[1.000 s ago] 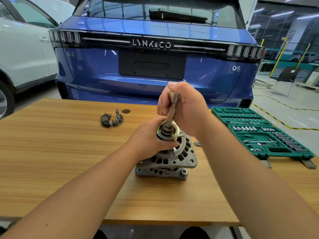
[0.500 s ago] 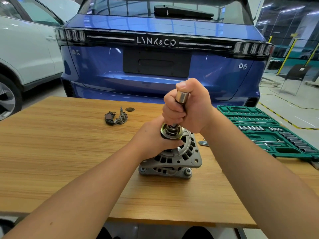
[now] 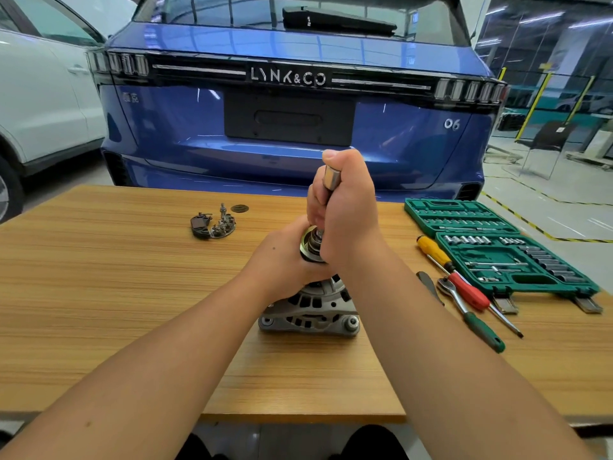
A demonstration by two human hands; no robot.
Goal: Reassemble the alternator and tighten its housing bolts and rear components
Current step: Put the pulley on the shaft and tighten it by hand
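Cast metal makes the alternator point(image 3: 310, 310) look heavy and stiff; it stands mid-worktop point(image 3: 99, 293), pulley point(image 3: 310, 245) upward. Best held low around the ribbed body, I judge. The left hand point(image 3: 285, 260) wraps the pulley; the right hand point(image 3: 345, 207) is fisted round a shiny socket tool point(image 3: 331, 177) on the shaft. Loose rear parts point(image 3: 214, 224) lie well apart. Wood-grain top, green socket case point(image 3: 497, 247), blue car point(image 3: 292, 104) behind.
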